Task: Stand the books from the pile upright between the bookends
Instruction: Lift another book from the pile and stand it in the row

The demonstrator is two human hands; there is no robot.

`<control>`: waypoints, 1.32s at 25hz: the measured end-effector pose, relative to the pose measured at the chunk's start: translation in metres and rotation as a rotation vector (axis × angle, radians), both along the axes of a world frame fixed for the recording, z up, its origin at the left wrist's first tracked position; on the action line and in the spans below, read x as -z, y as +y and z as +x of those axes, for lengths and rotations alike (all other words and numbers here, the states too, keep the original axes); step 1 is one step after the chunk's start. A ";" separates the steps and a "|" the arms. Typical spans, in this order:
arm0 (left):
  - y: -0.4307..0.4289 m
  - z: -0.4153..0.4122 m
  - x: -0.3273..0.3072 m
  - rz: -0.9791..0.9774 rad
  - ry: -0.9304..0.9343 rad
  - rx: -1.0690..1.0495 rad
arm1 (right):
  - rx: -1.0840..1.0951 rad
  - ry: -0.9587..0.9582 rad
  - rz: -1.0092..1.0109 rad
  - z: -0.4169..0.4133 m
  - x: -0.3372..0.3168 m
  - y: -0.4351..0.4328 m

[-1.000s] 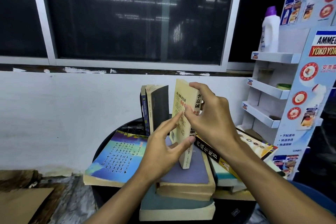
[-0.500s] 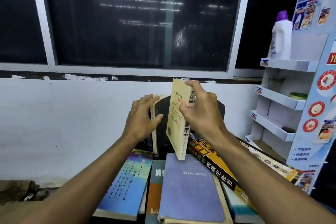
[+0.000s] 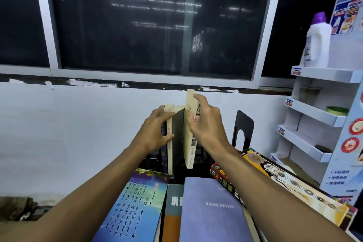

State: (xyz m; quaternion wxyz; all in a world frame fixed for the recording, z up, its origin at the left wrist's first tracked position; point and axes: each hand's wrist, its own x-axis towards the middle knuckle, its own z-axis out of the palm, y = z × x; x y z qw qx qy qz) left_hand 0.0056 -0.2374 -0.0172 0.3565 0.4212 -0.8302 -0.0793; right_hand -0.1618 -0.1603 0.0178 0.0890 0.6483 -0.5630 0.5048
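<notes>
Plainly the right hand (image 3: pixel 206 124) pinches the cream paperback book (image 3: pixel 189 143) near its top, upright between the worn standing books (image 3: pixel 170 143) and the black metal bookend (image 3: pixel 243 129). The left hand (image 3: pixel 155 133) grips those standing books; should it slacken, they could topple into the gap. Flat piled books (image 3: pixel 210 212) crowd the dark surface (image 3: pixel 151 161), below a white wall (image 3: pixel 59 133) and dark window (image 3: pixel 127 25).

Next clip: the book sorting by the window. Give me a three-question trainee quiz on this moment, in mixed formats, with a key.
1. True or false: the right hand grips the cream book near its top edge.
2. The left hand: A) holds the standing books; B) hangs idle; C) is out of view.
3. Fill in: the black bookend stands to the ___ of the cream book.

Key: 1 true; 2 A; 3 right.
</notes>
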 end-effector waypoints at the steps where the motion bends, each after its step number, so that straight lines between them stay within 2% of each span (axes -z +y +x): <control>1: 0.000 0.000 0.001 0.007 0.013 0.015 | 0.001 -0.002 -0.005 0.002 0.003 -0.003; 9: -0.007 0.001 0.012 0.046 0.072 0.077 | -0.017 -0.014 -0.036 0.011 0.024 -0.030; 25: -0.012 0.005 0.027 0.021 0.175 0.139 | -0.044 -0.066 0.082 0.010 0.067 -0.048; 28: -0.011 0.003 0.027 0.037 0.175 0.145 | -0.098 -0.056 0.160 0.010 0.061 -0.039; 30: -0.012 0.003 0.026 0.048 0.173 0.159 | -0.193 -0.071 0.285 0.006 0.054 -0.027; 33: -0.011 0.004 0.025 0.048 0.173 0.172 | -0.264 0.041 0.471 -0.003 0.045 -0.018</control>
